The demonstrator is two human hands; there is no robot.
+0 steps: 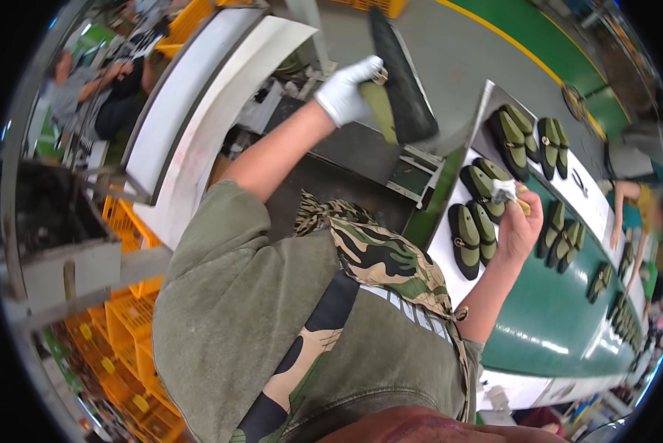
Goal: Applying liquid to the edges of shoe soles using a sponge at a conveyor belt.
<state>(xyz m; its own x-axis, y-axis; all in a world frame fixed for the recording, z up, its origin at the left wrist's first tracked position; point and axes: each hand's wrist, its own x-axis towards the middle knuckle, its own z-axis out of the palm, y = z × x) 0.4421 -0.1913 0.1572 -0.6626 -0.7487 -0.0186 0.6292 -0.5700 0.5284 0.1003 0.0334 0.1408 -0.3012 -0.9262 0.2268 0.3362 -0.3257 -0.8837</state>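
My left hand, in a white glove, is raised and closed round a black shoe with a green shoe last in it. The shoe's dark sole faces right, and a metal buckle shows by my fingertips. My bare right hand pinches a small whitish wad with a yellowish piece beside it; its exact kind is unclear. Just beyond that hand, a pair of black shoes on green lasts stands on the bench. Another such pair stands nearer to me.
More shoes on lasts stand along the bench and its green conveyor belt. A white curved panel is at the left, above orange crates. One person sits far left; another person's arm reaches in at the right.
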